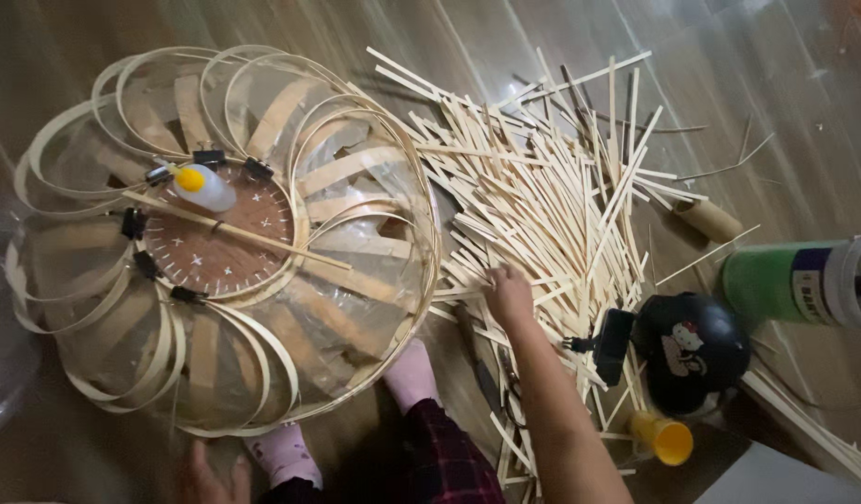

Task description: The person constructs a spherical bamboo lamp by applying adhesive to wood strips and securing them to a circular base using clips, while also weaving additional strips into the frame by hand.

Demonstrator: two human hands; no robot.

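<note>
The right hand (508,291) reaches into the pile of bamboo strips (542,201) spread on the floor (785,103), its grip curled down onto the strips, though whether it has closed on one cannot be told. The left hand (211,478) shows only at the bottom edge, grip spread apart, just below the round bamboo frame (356,280). Farther left of the right grip, a small glue bottle (203,185) lies on the frame's brown disc (216,247).
</note>
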